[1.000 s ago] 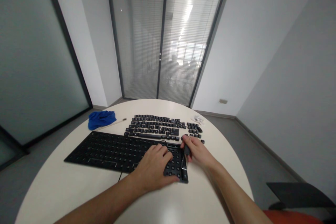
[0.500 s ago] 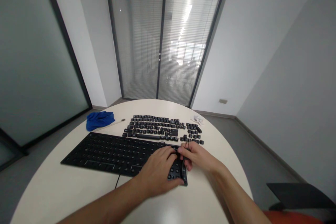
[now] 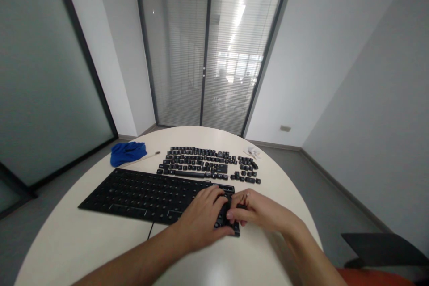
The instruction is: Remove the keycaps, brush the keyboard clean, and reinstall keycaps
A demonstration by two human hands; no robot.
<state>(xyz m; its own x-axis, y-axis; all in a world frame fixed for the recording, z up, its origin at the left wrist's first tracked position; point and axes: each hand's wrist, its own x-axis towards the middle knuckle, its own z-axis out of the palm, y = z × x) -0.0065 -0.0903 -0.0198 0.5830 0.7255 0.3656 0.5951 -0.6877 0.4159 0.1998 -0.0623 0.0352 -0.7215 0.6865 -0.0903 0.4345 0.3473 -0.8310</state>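
A black keyboard [image 3: 140, 194] lies slantwise on the table, most of its keycaps off. My left hand [image 3: 204, 214] holds down its right end, fingers bent over the top and thumb along the front edge. Close beside it, my right hand [image 3: 243, 209] is closed around a small dark tool [image 3: 241, 206] over the number pad. Its kind cannot be made out, as the fingers cover most of it. Loose black keycaps [image 3: 197, 163] lie in rows behind the keyboard, with the long space bar [image 3: 190, 174] at their front. A smaller keycap group [image 3: 247, 167] sits to the right.
On the round white table [image 3: 83, 241], a blue cloth [image 3: 127, 153] and a thin brush [image 3: 147, 156] lie at the back left. Some crumpled white material [image 3: 254, 152] is at the back right. A cable [image 3: 150, 231] runs from the keyboard's front. A chair [image 3: 382, 250] stands at the right.
My right hand has moved down and slightly right over the number pad and turned, with the dark tool now lying more level. My left hand has stayed in place.
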